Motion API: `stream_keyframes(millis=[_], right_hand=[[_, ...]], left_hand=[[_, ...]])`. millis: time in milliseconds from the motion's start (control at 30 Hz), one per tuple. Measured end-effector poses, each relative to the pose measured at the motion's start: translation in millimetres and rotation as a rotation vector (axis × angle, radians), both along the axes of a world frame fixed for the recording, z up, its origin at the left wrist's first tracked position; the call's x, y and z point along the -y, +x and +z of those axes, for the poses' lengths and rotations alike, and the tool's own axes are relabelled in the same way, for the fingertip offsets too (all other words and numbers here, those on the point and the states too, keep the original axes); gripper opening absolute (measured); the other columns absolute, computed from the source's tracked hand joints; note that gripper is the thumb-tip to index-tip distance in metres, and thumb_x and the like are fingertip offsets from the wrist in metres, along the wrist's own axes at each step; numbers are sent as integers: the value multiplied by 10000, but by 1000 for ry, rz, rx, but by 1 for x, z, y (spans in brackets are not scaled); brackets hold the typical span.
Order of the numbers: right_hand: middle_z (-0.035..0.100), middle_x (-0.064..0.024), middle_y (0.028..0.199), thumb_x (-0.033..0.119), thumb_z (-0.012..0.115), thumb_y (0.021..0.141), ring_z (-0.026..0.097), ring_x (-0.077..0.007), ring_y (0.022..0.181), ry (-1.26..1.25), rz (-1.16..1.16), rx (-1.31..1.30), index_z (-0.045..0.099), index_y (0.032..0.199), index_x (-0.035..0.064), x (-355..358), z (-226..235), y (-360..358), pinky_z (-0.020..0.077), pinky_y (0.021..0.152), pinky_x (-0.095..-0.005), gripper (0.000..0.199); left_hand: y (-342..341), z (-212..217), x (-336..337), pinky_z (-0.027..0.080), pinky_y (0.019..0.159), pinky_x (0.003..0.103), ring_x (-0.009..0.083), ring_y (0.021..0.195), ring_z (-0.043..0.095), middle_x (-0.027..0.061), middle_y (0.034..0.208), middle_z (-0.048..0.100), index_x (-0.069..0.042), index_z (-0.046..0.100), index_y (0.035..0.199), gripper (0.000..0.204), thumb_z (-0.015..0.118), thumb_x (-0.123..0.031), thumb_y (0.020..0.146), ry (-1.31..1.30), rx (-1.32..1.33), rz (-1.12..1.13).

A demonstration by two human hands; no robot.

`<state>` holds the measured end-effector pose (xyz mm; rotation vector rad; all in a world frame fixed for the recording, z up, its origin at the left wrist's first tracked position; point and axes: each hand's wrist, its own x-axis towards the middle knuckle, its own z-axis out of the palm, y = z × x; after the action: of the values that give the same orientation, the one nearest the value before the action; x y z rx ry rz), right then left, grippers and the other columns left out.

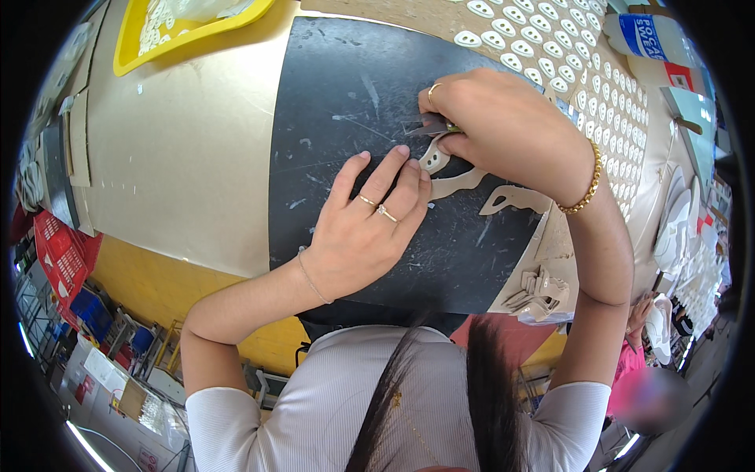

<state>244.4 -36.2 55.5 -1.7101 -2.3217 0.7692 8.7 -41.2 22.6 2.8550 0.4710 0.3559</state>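
Observation:
My left hand [358, 216] lies palm down on a black mat [338, 94], fingers stretched and spread, fingertips at the edge of a beige cut piece [434, 160] with small dark holes. Closed round a small knife [423, 129], my right hand [507, 118] rests just above that piece, its thumb touching it. The dark blade points left; most of the handle is hidden in the fingers. A wavy beige strip [456, 186] curves below the piece, between the hands. Another beige offcut [511, 199] with an opening lies under my right wrist.
Rows of small white oval pieces [531, 35] cover a board at the far right. A yellow tray [122, 51] with similar pieces stands far left. Folded beige pieces [539, 291] lie near right. A bottle [645, 35] is at upper right. Someone in pink [625, 393] is behind at right.

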Motion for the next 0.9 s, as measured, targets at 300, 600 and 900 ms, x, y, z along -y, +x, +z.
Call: stream_keyframes(millis=[300, 600, 900], right_hand=[[689, -152, 826, 67, 756, 752, 670, -371, 886, -36, 1, 56, 665, 885, 8, -5, 1, -5, 530, 795, -442, 171], [689, -139, 960, 62, 749, 801, 673, -330, 912, 114, -149, -27, 681, 1006, 6, 3, 2, 4, 535, 779, -404, 223], [603, -99, 965, -77, 675, 715, 622, -271, 842, 311, -492, -179, 707, 1091, 48, 97, 11, -38, 519, 714, -398, 397]], left_hand=[[2, -2, 8, 374, 1052, 514, 275, 1264, 559, 89, 1245, 588, -66, 635, 1338, 600, 715, -92, 744, -41, -31, 49], [9, -3, 11, 405, 1001, 537, 276, 1241, 546, 105, 1158, 572, -44, 671, 1244, 412, 614, -160, 853, 28, 6, 108], [1, -5, 8, 382, 1055, 507, 272, 1267, 544, 91, 1225, 585, -54, 625, 1329, 561, 720, -116, 780, -129, 66, 101]])
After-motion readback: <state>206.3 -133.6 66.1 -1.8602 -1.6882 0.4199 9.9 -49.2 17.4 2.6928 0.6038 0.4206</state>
